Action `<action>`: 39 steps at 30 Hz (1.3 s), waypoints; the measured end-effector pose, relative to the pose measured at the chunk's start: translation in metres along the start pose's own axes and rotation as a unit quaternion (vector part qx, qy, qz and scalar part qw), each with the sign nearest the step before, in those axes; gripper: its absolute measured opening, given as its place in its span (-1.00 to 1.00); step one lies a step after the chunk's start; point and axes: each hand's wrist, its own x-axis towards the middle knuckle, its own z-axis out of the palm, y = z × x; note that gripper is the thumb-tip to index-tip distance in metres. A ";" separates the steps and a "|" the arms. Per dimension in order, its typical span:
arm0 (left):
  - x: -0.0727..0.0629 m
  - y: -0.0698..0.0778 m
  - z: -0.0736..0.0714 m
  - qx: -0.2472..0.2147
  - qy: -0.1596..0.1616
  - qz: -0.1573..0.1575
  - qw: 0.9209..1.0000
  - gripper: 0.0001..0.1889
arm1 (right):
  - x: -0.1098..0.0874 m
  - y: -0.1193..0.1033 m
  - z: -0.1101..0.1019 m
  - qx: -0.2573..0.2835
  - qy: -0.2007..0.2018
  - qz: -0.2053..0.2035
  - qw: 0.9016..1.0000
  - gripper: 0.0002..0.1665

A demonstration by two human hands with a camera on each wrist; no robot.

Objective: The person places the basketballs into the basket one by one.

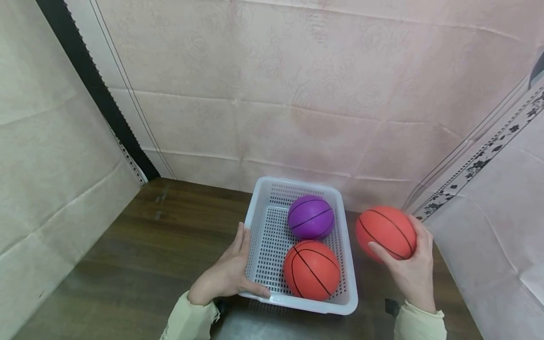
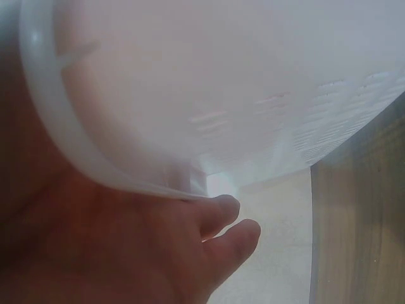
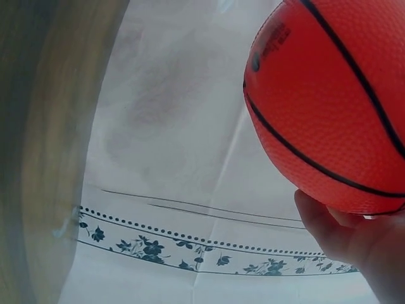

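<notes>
A white plastic basket (image 1: 349,264) with perforated walls stands on the wooden table. Inside it lie a purple ball (image 1: 310,217) with black lines and, nearer the front, an orange-red basketball (image 1: 312,270). My left hand (image 1: 227,276) holds the basket's front left corner, thumb over the front rim and fingers along the left side. In the left wrist view, its fingertips (image 2: 243,237) show beside the pale basket wall (image 2: 190,82). Off to the basket's right, my right hand (image 1: 414,269) grips a second orange-red basketball (image 1: 386,233). That basketball (image 3: 335,107) fills much of the right wrist view.
Dark wooden tabletop (image 1: 170,245) extends left of the basket. A pale cloth wall (image 1: 297,118) rises close behind it, with more cloth at the left (image 1: 51,165) and the right (image 1: 501,226). A small black object (image 1: 392,307) is by the right sleeve.
</notes>
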 end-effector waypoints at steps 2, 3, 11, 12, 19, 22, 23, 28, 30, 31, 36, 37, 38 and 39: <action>0.000 0.000 0.000 0.000 -0.001 0.000 1.000 0.55 | 0.000 -0.001 0.000 -0.003 0.002 -0.004 1.000 0.24; 0.000 0.000 0.000 0.000 -0.001 -0.001 1.000 0.55 | -0.001 -0.001 0.000 -0.005 0.002 -0.005 1.000 0.25; 0.000 0.000 0.000 -0.004 0.002 -0.004 1.000 0.55 | -0.002 -0.009 0.005 -0.002 -0.017 -0.015 1.000 0.26; 0.000 0.000 0.000 -0.003 0.001 -0.004 1.000 0.55 | -0.003 -0.014 0.006 -0.003 -0.022 -0.014 1.000 0.25; 0.000 -0.001 0.000 0.006 0.000 0.002 1.000 0.56 | -0.006 -0.020 0.012 0.004 -0.051 -0.013 0.999 0.28; 0.001 -0.001 0.000 0.006 0.001 0.004 1.000 0.56 | -0.007 -0.022 0.016 0.004 -0.057 -0.018 0.998 0.27; 0.001 -0.001 0.000 0.006 0.000 0.004 1.000 0.56 | -0.008 -0.022 0.017 0.004 -0.060 -0.021 0.998 0.28; 0.002 0.000 0.000 -0.001 0.002 0.005 1.000 0.55 | -0.011 -0.026 0.025 0.004 -0.077 -0.040 0.996 0.29; 0.002 0.000 0.000 -0.003 0.003 0.005 1.000 0.55 | -0.012 -0.027 0.028 0.008 -0.081 -0.047 0.996 0.30; 0.002 0.000 0.000 -0.005 0.004 0.005 1.000 0.55 | -0.012 -0.027 0.029 0.010 -0.082 -0.051 0.995 0.30; 0.001 0.000 -0.001 -0.005 0.002 0.001 1.000 0.56 | -0.014 -0.029 0.033 0.023 -0.093 -0.064 0.993 0.31; 0.000 0.000 -0.001 -0.005 0.002 0.000 1.000 0.56 | -0.014 -0.030 0.034 0.024 -0.098 -0.064 0.993 0.32; 0.000 0.000 -0.001 -0.004 0.001 0.000 1.000 0.56 | -0.014 -0.030 0.034 0.026 -0.103 -0.064 0.992 0.34; 0.000 0.000 -0.001 -0.004 0.001 0.000 1.000 0.56 | -0.015 -0.031 0.035 0.027 -0.108 -0.063 0.992 0.36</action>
